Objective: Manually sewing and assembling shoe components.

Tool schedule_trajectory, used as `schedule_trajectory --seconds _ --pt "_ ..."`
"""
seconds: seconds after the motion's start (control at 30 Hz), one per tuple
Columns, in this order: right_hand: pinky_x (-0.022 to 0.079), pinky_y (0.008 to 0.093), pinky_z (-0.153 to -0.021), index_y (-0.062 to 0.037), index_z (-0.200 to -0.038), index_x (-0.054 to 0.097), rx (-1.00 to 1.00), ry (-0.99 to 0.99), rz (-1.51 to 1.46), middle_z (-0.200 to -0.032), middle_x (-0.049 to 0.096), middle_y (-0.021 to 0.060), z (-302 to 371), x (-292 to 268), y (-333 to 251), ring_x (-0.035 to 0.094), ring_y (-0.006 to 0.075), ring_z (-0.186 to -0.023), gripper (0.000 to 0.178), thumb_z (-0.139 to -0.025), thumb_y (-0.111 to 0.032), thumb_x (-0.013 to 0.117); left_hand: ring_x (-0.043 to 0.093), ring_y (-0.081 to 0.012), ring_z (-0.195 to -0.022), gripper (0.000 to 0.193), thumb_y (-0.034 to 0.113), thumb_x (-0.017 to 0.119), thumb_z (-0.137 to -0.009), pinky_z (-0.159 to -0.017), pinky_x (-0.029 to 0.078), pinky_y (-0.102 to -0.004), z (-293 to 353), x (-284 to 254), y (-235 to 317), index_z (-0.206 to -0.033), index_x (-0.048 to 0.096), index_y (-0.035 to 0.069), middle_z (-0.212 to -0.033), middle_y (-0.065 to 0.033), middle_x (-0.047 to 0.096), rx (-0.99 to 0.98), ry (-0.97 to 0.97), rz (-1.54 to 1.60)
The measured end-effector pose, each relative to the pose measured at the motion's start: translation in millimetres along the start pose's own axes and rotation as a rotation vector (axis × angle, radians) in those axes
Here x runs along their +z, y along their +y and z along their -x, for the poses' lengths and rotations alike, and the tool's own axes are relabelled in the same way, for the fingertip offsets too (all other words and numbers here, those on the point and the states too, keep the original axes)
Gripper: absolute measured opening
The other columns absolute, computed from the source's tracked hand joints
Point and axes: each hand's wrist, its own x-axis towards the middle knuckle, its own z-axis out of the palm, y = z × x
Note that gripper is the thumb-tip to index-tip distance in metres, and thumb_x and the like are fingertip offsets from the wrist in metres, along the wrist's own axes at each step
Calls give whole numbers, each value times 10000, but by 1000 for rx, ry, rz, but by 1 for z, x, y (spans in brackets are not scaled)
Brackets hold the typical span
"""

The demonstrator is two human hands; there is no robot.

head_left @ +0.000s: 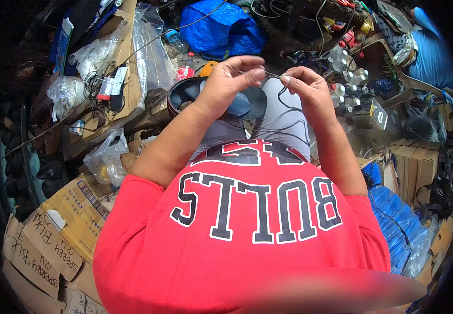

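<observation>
A thin dark cord (283, 99) stretches between my hands, and its slack hangs in loops over my grey-clad lap. My left hand (231, 82) is raised above the lap with its fingers curled toward the thumb, closed at the cord's left end. With thumb and forefinger, my right hand (310, 89) pinches the cord a short way to the right. Beneath my left wrist lies a dark, rounded object with blue-grey inner parts (239, 104), shoe-like in look; my forearm covers some of it, so its exact kind is unclear.
A blue plastic bag (221, 29) lies beyond my hands. Several small bottles (349, 78) crowd the far right. Cardboard and clear plastic (150, 52) stand at left, near a white-and-red container (105, 88). Flattened cartons (43, 246) and blue sheeting (396, 222) flank me.
</observation>
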Motion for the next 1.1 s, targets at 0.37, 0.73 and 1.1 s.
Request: schedule_trajectory --seconds 0.37,0.73,1.1 --pt "407 204 -596 -34 -852 570 5 -81 125 -757 568 -5 3 -6 0 498 63 -668 146 -822 -157 642 537 -118 -682 89 68 632 -807 -638 438 -231 -6 -7 6 -868 611 7 -798 -49 590 393 -90 -804" --pt "392 205 -634 -60 -889 569 12 -17 58 -819 608 32 5 -26 -9 486 71 -684 142 -866 -198 590 506 -95 -586 231 162 615 -844 -555 419 -242 -14 -56 28 -676 573 9 -620 -26 527 238 203 -638" --pt "384 193 -611 -56 -906 563 18 -31 32 -790 590 20 7 -22 -5 483 59 -683 156 -866 -204 592 574 -112 -740 106 14 611 -801 -671 461 -230 -20 -14 17 -882 676 33 -839 -43 648 391 24 -795"
